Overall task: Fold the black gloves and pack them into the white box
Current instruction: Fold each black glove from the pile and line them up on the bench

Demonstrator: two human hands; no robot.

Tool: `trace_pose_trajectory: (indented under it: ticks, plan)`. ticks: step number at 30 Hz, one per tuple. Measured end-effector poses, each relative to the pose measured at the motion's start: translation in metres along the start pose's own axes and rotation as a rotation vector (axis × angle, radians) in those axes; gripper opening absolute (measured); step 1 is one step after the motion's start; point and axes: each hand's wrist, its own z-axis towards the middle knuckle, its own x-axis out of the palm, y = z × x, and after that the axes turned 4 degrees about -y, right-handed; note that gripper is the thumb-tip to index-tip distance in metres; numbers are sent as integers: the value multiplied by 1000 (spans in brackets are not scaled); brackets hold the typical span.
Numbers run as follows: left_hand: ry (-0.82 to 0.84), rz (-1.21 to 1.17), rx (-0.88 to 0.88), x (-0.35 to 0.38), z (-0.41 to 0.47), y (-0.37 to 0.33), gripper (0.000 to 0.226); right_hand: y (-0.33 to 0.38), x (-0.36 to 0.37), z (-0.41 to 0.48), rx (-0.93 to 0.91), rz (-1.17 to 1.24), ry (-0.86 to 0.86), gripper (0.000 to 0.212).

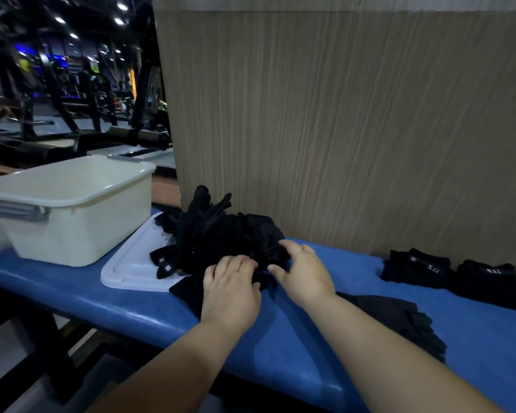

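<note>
Blue bench [72, 284]: the white box [81, 231] at the left end shows no gloves yet. The pile of black gloves [221, 234] waits mid-bench, two folded bundles [417, 268] at the right edge. Left hand [231, 293] presses flat; right hand [306, 272] seemingly pinches the pile.

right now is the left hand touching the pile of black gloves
Touching: head view shows the left hand with fingers on the pile of black gloves.
</note>
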Motion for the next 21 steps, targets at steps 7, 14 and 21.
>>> trace_pose_trajectory:
  ticks: [7, 14, 21]
  plan:
    - [-38, -59, 10, 0, 0, 4, 35, 4, -1, 16, -41, 10, -137, 27]
    - [-33, -52, -2, 1, -1, 6, 37, -9, -41, 9, 32, 423, -295, 10]
    - [-65, -14, 48, 2, -4, -1, 32, -51, -98, -19, 109, 801, -257, 12]
